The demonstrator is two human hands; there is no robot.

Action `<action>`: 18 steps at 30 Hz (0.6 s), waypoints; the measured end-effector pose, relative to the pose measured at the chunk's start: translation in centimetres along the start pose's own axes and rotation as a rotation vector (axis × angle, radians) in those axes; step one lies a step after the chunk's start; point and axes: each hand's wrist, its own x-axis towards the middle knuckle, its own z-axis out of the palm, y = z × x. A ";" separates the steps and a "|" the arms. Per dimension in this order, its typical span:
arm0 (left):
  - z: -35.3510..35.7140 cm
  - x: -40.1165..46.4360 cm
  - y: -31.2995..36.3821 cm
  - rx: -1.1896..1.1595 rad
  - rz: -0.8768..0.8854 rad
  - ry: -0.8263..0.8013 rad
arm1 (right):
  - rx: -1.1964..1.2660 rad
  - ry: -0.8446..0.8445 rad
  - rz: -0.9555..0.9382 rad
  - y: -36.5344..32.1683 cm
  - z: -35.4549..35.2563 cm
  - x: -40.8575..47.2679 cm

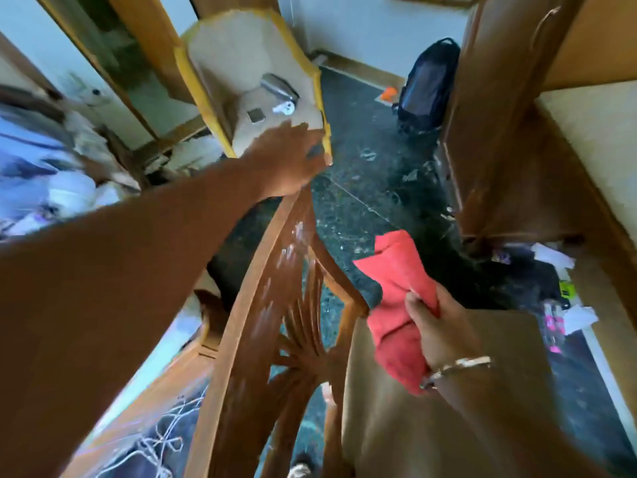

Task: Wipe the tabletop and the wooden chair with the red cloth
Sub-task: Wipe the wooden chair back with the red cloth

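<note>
The wooden chair (pixel 262 305) fills the lower middle, its carved backrest streaked with white marks and its brown seat (pixel 413 408) to the right. My left hand (pixel 293 160) rests on the top corner of the backrest, fingers curled over it. My right hand (pixel 437 326) hovers above the seat, shut on the bunched red cloth (pixel 396 298), which hangs loose and touches nothing I can see. The small table (pixel 241 53), with a pale top and yellow wooden rim, stands just beyond my left hand. The view is blurred.
On the tabletop lie a silvery object (pixel 277 86), a small square item (pixel 255 115) and a white earbud-like thing (pixel 284 108). A dark backpack (pixel 429 81) sits on the speckled dark floor. A wooden cabinet (pixel 499 132) stands right; papers and clutter lie at the right and left edges.
</note>
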 end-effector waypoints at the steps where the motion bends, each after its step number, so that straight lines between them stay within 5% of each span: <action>1: 0.6 0.2 -2.2 -0.065 -0.022 -0.040 | 0.033 0.008 -0.045 -1.2 2.3 0.8; 7: 5.5 1.9 -3.0 -0.855 -0.029 -0.089 | 0.161 0.035 -0.110 -5.3 15.6 7.5; 11: 7.0 1.6 -2.6 -1.173 -0.091 -0.124 | 0.245 -0.003 -0.064 -4.5 18.2 7.1; 18: 6.1 2.0 -3.0 -0.501 0.060 0.008 | 0.142 -0.224 -0.196 -2.9 16.3 -4.7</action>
